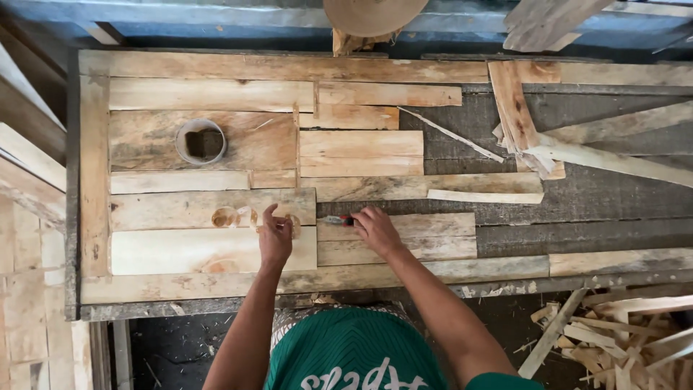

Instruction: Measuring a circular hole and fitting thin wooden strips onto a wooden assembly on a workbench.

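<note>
Hands on the boards, tool in the right

Our left hand (275, 238) rests with fingers curled on a pale board (209, 249) of the worktop (577, 195). At three o'clock of it, our right hand (375, 230) grips a small red-handled tool (338, 220) against a short plank (426, 238). A round tin (201, 141) stands at eleven o'clock

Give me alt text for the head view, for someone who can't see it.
Seen from above, the left hand presses on pale wooden boards laid flat on a workbench, while the right hand holds a small red-handled tool at a board edge. A grey ring sits farther back.
</note>
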